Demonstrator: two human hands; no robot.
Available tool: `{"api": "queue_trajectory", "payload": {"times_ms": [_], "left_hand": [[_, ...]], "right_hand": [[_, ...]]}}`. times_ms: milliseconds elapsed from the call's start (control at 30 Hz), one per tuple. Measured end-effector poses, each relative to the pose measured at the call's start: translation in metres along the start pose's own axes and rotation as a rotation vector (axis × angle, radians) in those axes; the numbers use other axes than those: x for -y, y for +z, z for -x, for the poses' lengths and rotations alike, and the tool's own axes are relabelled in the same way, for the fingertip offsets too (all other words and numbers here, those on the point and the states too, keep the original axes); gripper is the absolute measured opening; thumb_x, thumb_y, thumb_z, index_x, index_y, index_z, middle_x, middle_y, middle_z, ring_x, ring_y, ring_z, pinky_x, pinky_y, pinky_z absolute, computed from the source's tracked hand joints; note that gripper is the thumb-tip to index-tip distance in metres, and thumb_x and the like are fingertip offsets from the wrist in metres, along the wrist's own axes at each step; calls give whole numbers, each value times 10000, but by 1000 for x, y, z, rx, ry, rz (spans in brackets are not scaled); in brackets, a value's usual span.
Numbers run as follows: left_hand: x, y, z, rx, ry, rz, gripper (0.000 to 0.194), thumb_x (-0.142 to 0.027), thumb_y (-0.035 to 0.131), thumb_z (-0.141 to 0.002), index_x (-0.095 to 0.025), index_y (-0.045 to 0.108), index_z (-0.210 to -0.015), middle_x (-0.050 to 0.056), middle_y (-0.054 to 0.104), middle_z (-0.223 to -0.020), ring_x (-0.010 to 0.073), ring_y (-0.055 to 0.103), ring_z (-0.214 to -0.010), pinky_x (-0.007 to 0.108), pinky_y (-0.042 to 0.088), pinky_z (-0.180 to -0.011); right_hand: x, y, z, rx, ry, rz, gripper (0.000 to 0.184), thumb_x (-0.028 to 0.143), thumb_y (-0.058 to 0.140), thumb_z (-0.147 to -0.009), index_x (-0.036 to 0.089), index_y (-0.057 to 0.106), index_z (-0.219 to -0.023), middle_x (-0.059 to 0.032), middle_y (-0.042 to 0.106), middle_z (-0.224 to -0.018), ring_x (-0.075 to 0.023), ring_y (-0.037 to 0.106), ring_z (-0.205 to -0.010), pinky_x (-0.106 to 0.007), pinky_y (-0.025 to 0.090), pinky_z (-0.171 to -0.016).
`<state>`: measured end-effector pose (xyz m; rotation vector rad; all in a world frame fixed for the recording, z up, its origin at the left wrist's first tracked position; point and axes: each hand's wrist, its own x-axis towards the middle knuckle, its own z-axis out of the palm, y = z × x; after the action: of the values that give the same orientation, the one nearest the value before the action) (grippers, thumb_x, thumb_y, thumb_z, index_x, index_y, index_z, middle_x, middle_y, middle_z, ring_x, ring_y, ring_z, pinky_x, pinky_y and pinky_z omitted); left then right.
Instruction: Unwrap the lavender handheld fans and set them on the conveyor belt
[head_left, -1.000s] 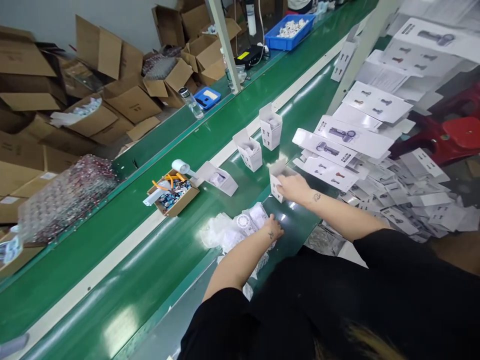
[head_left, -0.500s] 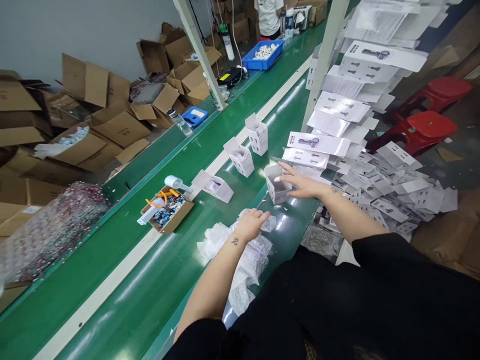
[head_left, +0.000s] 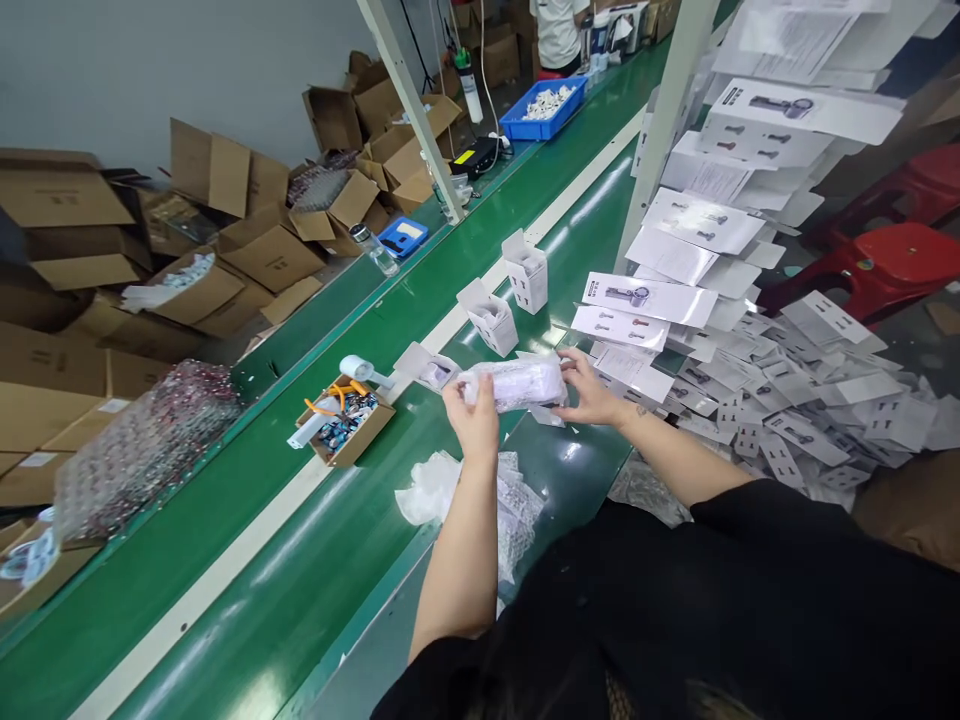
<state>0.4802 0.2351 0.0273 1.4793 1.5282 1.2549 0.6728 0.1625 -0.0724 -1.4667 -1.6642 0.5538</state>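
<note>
A bubble-wrapped package [head_left: 517, 384], whitish and oblong, is held level above the green conveyor belt. My left hand [head_left: 472, 418] grips its left end, thumb up. At the other end, the fingers of my right hand [head_left: 589, 392] close on it. Parts of a white box [head_left: 547, 416] show behind and below the package; most of it is hidden. Below my left forearm lies a heap of clear bubble-wrap bags [head_left: 514, 515]. Farther left on the belt stand open white boxes: one tilted box [head_left: 431, 368], an upright box [head_left: 491, 318] and another upright box [head_left: 526, 272].
A small carton [head_left: 360, 430] of small coloured items, with orange-handled pliers [head_left: 337, 400], stands left. Flat printed boxes [head_left: 645, 300] are stacked at right, near a metal post [head_left: 667, 130]. A blue tray [head_left: 544, 110], a bottle [head_left: 375, 250] and open cartons [head_left: 255, 250] lie beyond.
My left hand has risen from the bubble-wrap heap with the wrapped package. My right hand, earlier at the open white box, now grips the package's right end. The view has shifted slightly.
</note>
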Motion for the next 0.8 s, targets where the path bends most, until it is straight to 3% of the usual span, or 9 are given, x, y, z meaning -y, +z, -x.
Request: {"api": "queue_trajectory", "payload": {"times_ms": [67,167,300,367,467,600,700,733,800], "left_hand": [[3,-1,3,-58,-12,-122,407,-460,664,-717,-164,511,-951,40,574,-898,160,570,-810,306,472,-766],[6,-2,17,-28,91,-274,420,-448,629,-747,-171,486,-1029,53,576,-929,183,574,-837,332,468,-788],[-7,19,43,327,518,-609,329,-285,561,-781,-141,489,-1068,128,553,-994,261,536,-973,395,434,-874],[-20,31,54,518,620,-819,268,-210,497,-798,-128,504,-1053,156,532,-990,291,509,-980,406,446,-831],[-40,40,68,729,652,-1015,295,-197,451,-826,-141,491,-1112,161,514,-1019,302,490,-971,384,464,-735],[-44,36,74,977,651,-957,524,-364,520,-836,-166,388,-1302,153,541,-1105,304,489,-1048,391,433,-843],[-35,31,57,1105,536,-730,798,-445,576,-803,-169,181,-1439,152,514,-1263,278,486,-1117,368,388,-931],[-32,30,47,1142,505,-656,819,-454,575,-803,-186,153,-1451,137,494,-1306,263,486,-1125,355,387,-932],[-25,29,27,1175,478,-631,688,-429,530,-833,-246,239,-1428,85,514,-1304,244,487,-1108,354,392,-913]], "right_hand": [[-3,-4,5,29,42,-54,395,383,663,-713,176,503,-1009,-128,449,-1212,-250,479,-1116,-434,415,-973],[-3,-8,8,109,31,-136,471,396,676,-699,194,455,-1062,-92,504,-1141,-215,524,-1043,-395,442,-934],[0,-5,9,44,70,-215,539,418,682,-687,194,424,-1105,-85,513,-1122,-209,541,-1034,-378,456,-920],[-1,-3,10,23,99,-223,545,420,686,-680,189,436,-1106,-78,533,-1087,-214,558,-1006,-382,462,-913],[-7,-3,15,62,98,-263,613,414,708,-648,188,446,-1154,-90,549,-1130,-237,553,-1056,-403,437,-959],[-9,-3,23,72,135,-333,579,403,693,-667,190,478,-1161,-104,574,-1156,-249,556,-1083,-422,440,-978],[-1,2,26,77,149,-311,461,392,689,-690,221,543,-1093,-92,584,-1188,-263,535,-1136,-453,396,-1030],[3,4,26,61,149,-316,417,393,670,-715,224,555,-1079,-91,586,-1192,-263,535,-1142,-459,387,-1038],[8,10,25,-19,167,-345,386,405,623,-762,219,555,-1093,-94,593,-1182,-255,557,-1116,-460,410,-1016]]}}
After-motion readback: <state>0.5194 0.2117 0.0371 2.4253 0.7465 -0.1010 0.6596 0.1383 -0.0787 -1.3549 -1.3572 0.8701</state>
